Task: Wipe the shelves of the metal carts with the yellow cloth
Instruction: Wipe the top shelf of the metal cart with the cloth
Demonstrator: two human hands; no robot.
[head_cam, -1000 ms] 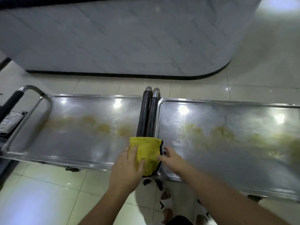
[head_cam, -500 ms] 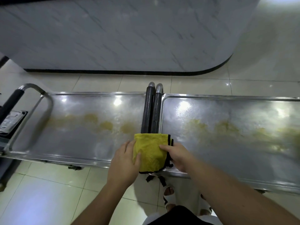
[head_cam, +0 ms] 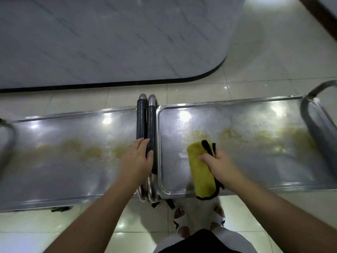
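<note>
The yellow cloth [head_cam: 203, 172] has moved right onto the right shelf [head_cam: 255, 161], right hand [head_cam: 220, 166] pinching it, while the left hand [head_cam: 137, 157] curls around the black handles [head_cam: 146, 121].

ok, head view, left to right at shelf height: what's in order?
Left cart shelf with yellowish smears → left hand gripping the black handles → yellow cloth → right hand holding it on the right cart shelf → metal end rail.
</note>
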